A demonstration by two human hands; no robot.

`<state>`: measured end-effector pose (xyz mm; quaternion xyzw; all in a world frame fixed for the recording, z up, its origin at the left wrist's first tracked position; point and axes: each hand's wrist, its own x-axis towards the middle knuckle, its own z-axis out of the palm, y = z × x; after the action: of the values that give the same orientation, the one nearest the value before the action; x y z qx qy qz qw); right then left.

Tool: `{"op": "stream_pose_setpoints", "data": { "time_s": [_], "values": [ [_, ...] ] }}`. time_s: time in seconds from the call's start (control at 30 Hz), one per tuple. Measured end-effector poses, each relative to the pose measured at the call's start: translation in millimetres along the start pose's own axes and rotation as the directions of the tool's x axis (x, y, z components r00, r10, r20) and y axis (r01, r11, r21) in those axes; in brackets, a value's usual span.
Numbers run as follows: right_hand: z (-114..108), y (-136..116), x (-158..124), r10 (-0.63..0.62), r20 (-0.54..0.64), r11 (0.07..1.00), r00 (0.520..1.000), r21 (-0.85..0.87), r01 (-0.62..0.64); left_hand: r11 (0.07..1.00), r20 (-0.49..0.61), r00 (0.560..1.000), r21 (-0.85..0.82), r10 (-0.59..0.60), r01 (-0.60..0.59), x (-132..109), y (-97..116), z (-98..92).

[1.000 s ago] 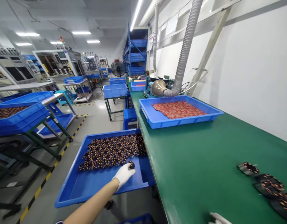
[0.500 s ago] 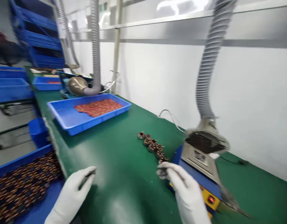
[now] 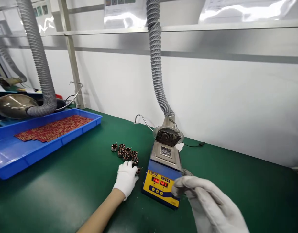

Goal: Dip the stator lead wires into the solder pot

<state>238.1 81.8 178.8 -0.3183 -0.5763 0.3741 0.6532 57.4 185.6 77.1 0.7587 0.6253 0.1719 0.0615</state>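
Note:
My left hand (image 3: 126, 177), in a white glove, rests on the green bench at the near end of a row of several small copper-wound coil parts (image 3: 124, 152). Its fingers are curled around the nearest part (image 3: 138, 169), which peeks out at the fingertips. My right hand (image 3: 207, 202), also gloved, hovers at the right front corner of a blue and yellow solder station (image 3: 163, 171) with red digits. Its fingers are pinched together on something I cannot make out.
A grey fume hose (image 3: 157, 64) drops to a round hood (image 3: 168, 135) over the station. A blue tray (image 3: 8, 158) with a red sheet of parts (image 3: 53, 128) lies at the left, under a second hose (image 3: 38, 61). White wall behind.
The view swung right from the floor tray to the bench. My left hand carried a coil part from the tray to the row. My right hand came beside the station.

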Motion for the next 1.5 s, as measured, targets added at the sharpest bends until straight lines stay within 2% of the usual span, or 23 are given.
{"op": "stream_pose_setpoints", "data": {
  "time_s": [0.1, 0.2, 0.3, 0.33, 0.37, 0.47, 0.57, 0.6, 0.63, 0.67, 0.73, 0.77, 0.83, 0.9, 0.97, 1.03, 1.1, 1.13, 1.17, 1.2, 1.3, 1.4, 1.5],
  "values": [
    [4, 13, 7, 0.068, -0.061, 0.978, 0.996, -0.194, -0.078, 0.997, -0.006, 0.998, -0.032, 0.065, -0.065, -10, -3, -29.0],
    [10, 27, 14, 0.175, -0.044, 0.957, 0.984, -0.228, -0.181, 0.952, -0.032, 0.967, -0.173, 0.252, -0.253, -24, 10, -69.2],
    [14, 36, 18, 0.193, 0.137, 0.98, 0.972, 0.014, -0.196, 0.696, -0.21, 0.848, -0.492, 0.487, -0.522, -31, 35, -90.6],
    [14, 37, 18, 0.165, 0.128, 0.978, 0.978, 0.107, -0.179, 0.622, -0.294, 0.82, -0.54, 0.491, -0.567, -32, 44, -90.6],
    [14, 39, 18, 0.135, 0.072, 0.973, 0.988, 0.179, -0.146, 0.602, -0.363, 0.809, -0.541, 0.463, -0.588, -32, 52, -87.5],
    [12, 40, 17, 0.073, -0.139, 0.969, 0.988, 0.244, -0.038, 0.728, -0.524, 0.762, -0.339, 0.38, -0.596, -31, 69, -68.7],
    [12, 37, 15, 0.044, -0.23, 0.983, 0.972, 0.184, -0.001, 0.766, -0.664, 0.617, -0.103, 0.422, -0.635, -32, 74, -58.4],
    [11, 35, 15, 0.018, -0.235, 0.99, 0.972, 0.139, 0.015, 0.751, -0.682, 0.597, -0.104, 0.424, -0.652, -33, 74, -59.7],
    [11, 33, 14, -0.017, -0.227, 0.996, 0.974, 0.086, 0.037, 0.732, -0.663, 0.623, -0.164, 0.415, -0.662, -35, 74, -63.1],
    [10, 30, 14, -0.057, -0.21, 0.997, 0.976, 0.034, 0.065, 0.707, -0.6, 0.694, -0.281, 0.399, -0.649, -37, 73, -68.0],
    [5, 25, 14, -0.088, -0.134, 0.996, 0.987, 0.009, 0.09, 0.653, -0.333, 0.877, -0.586, 0.347, -0.481, -42, 72, -79.1],
    [2, 22, 15, -0.064, -0.107, 0.995, 0.992, 0.066, 0.071, 0.628, -0.17, 0.935, -0.702, 0.312, -0.337, -44, 71, -84.0],
    [-6, 16, 16, 0.029, -0.117, 0.956, 0.993, 0.293, 0.007, 0.575, 0.062, 0.97, -0.814, 0.235, -0.087, -46, 70, -90.2],
    [-13, 12, 18, 0.105, -0.171, 0.874, 0.98, 0.486, -0.009, 0.542, 0.143, 0.975, -0.84, 0.168, 0.03, -46, 67, -91.4],
    [-12, 12, 19, 0.125, -0.202, 0.86, 0.971, 0.51, -0.005, 0.528, 0.053, 0.985, -0.848, 0.164, -0.042, -42, 65, -88.7],
    [-4, 14, 19, 0.125, -0.112, 0.904, 0.986, 0.421, -0.067, 0.522, -0.195, 0.956, -0.804, 0.218, -0.283, -38, 64, -84.2],
    [9, 17, 18, 0.168, 0.0, 0.927, 0.986, 0.34, -0.158, 0.509, -0.486, 0.833, -0.664, 0.264, -0.548, -35, 64, -80.5],
    [16, 19, 17, 0.203, 0.036, 0.923, 0.979, 0.327, -0.203, 0.509, -0.577, 0.772, -0.596, 0.268, -0.622, -34, 65, -79.8],
    [21, 20, 16, 0.241, 0.055, 0.907, 0.969, 0.342, -0.245, 0.518, -0.621, 0.74, -0.556, 0.261, -0.65, -34, 65, -80.2],
    [25, 21, 15, 0.282, 0.065, 0.881, 0.957, 0.377, -0.285, 0.535, -0.618, 0.745, -0.552, 0.251, -0.639, -35, 65, -81.6],
    [29, 26, 13, 0.367, 0.116, 0.784, 0.923, 0.496, -0.374, 0.536, -0.492, 0.824, -0.632, 0.28, -0.56, -37, 64, -89.7],
    [28, 34, 11, 0.382, 0.158, 0.751, 0.911, 0.522, -0.405, 0.436, -0.508, 0.815, -0.689, 0.278, -0.579, -36, 59, -93.4],
    [27, 36, 11, 0.413, 0.245, 0.698, 0.877, 0.534, -0.477, 0.332, -0.498, 0.866, -0.811, 0.04, -0.481, -33, 50, -90.6]
  ]
}}
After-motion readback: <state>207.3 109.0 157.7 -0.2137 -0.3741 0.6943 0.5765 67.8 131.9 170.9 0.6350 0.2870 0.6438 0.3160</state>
